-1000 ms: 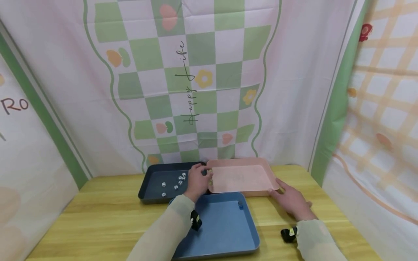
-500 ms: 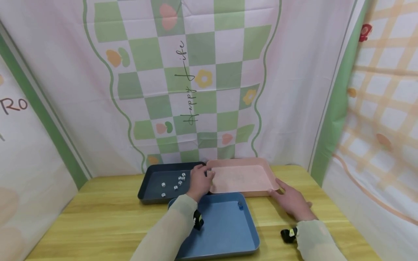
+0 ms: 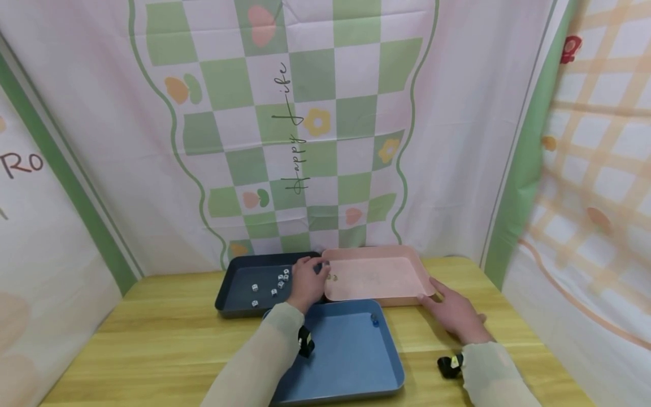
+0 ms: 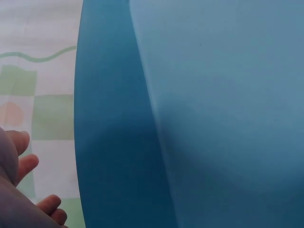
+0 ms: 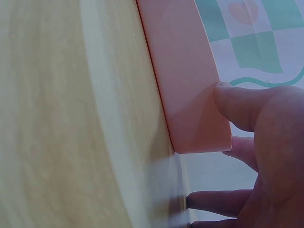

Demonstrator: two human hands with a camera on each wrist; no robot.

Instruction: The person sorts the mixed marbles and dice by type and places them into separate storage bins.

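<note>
My left hand point(image 3: 307, 281), fingers loosely curled and empty, hovers beside a small die point(image 3: 335, 277) (just right) in the pink tray point(image 3: 396, 254).

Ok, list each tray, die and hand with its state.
Dark tray: holds several white dice.
Pink tray: one small die near its left edge.
Blue tray: one blue die.
Left hand: over the dark tray's right edge.
Right hand: touching the pink tray's corner.

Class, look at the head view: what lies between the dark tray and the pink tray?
The person's left hand lies there, over the seam where the dark tray meets the pink tray.
</note>
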